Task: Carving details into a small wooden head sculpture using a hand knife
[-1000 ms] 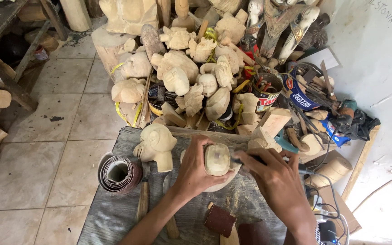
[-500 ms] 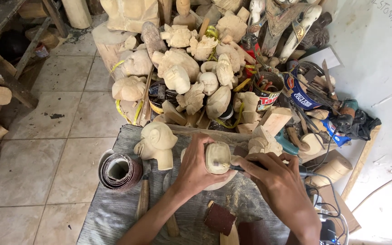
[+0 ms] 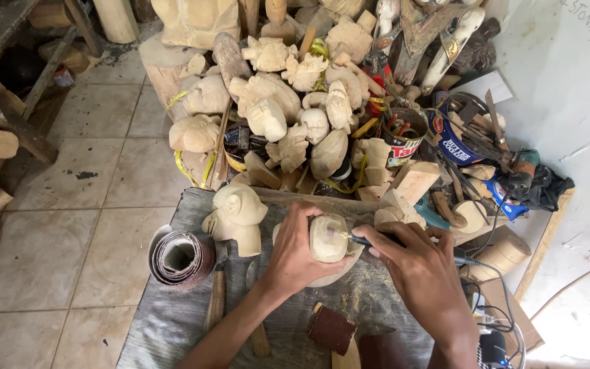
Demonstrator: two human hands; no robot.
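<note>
My left hand grips a small pale wooden carving and steadies it on the grey cloth-covered board. My right hand holds a thin corded rotary tool like a pen, its tip touching the right side of the carving. A larger unfinished wooden figure stands just left of my left hand.
A roll of sandpaper and wooden-handled chisels lie on the board's left part; a brown sanding block lies near my wrists. A heap of rough wooden carvings fills the floor ahead. Cans, tools and cables crowd the right.
The hands stay on the carving; the tool tip has shifted slightly along its right side. Nothing else moved.
</note>
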